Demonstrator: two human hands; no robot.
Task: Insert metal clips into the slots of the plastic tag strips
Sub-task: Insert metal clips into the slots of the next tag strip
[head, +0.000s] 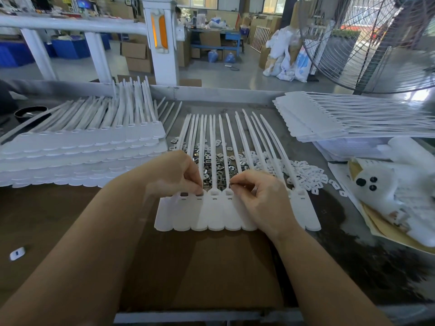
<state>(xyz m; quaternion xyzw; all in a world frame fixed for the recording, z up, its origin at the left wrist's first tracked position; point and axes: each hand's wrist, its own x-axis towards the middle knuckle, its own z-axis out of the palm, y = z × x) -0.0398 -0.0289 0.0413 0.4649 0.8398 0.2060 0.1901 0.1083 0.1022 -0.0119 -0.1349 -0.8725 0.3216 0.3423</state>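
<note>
A white plastic tag strip (211, 217) lies flat on a brown cardboard sheet, its long thin tails fanning away from me. Small slots run along the top of its tags. My left hand (174, 175) has its fingers curled, the fingertips pressing at the slot of one of the left tags. My right hand (256, 194) pinches a small dark metal clip (231, 184) just above the slot of a middle tag. A heap of loose metal clips (216, 165) lies under the tails, beyond both hands.
Stacks of tag strips stand at the left (77, 156) and the back right (329, 116). White plastic caps (306, 175) are scattered right of the clips. A white bag (388, 184) lies at the right, a fan (376, 43) stands behind it. One stray cap (17, 253) lies at left.
</note>
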